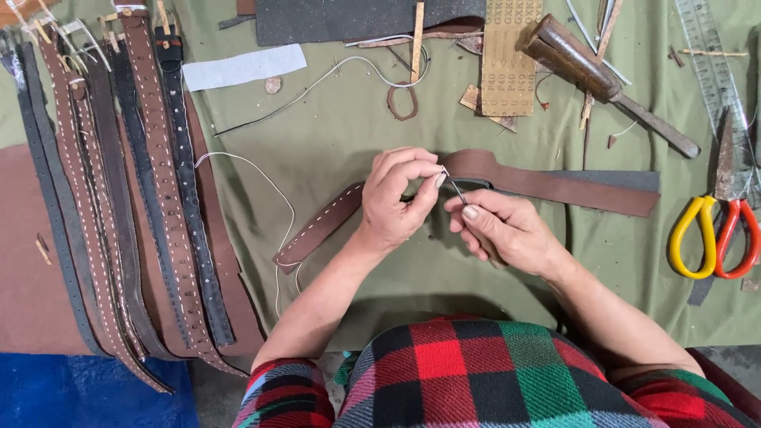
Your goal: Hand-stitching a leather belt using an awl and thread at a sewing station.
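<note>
The brown belt (507, 176) lies on the table (349, 135), passing under both hands. The left hand (396, 198) pinches white thread (261, 182); the right hand (507, 230) grips an awl (458, 190). Its handle is hidden.

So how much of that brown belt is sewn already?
The end of the brown belt nearer the left hand already carries white stitches. At the middle, that hand pinches the belt and the white thread while the right hand works a thin metal tool. The stretch toward the scissors shows no stitching.
</note>
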